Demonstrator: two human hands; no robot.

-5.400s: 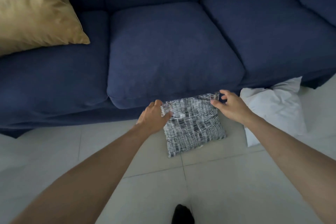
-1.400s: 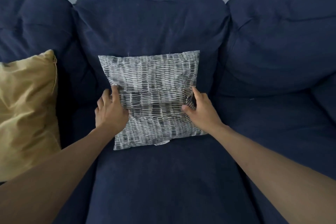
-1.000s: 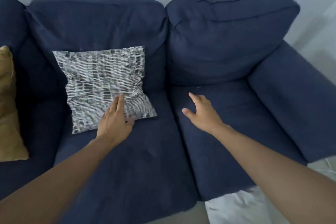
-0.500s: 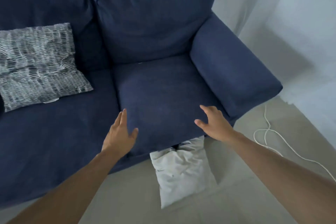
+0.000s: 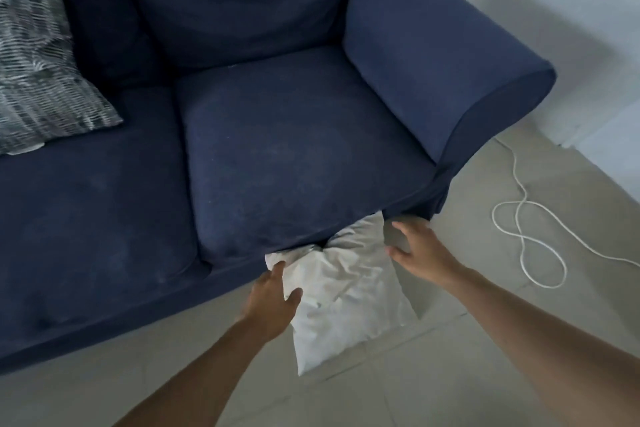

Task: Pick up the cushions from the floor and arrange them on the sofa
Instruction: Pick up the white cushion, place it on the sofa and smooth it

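At the lower centre of the head view, we see a white cushion (image 5: pixel 341 291) lying on the tiled floor (image 5: pixel 450 374), its upper end tucked against the front edge of the dark blue sofa (image 5: pixel 294 149), just below the right-hand seat. Our left hand (image 5: pixel 273 298) rests on the cushion's left edge: the fingers (image 5: pixel 277 270) reach up along its upper left corner and the thumb presses onto the fabric, spread rather than closed, so the hand touches the cushion without gripping it. Our right hand (image 5: pixel 419 250) sits just beside the cushion's right edge, palm turned toward it, fingers open and lightly curled; we cannot tell whether it touches the fabric, and it holds nothing. Both forearms run in from the bottom of the frame. In the upper left of the frame, a black-and-white patterned cushion (image 5: pixel 38 73) lies on the sofa's middle seat, leaning back against the backrest and cut off by the frame's left edge. The sofa's armrest (image 5: pixel 443 55) fills the upper right, and to its right a white cable (image 5: pixel 526 236) loops across the floor in the right part of the frame, well apart from the white cushion.
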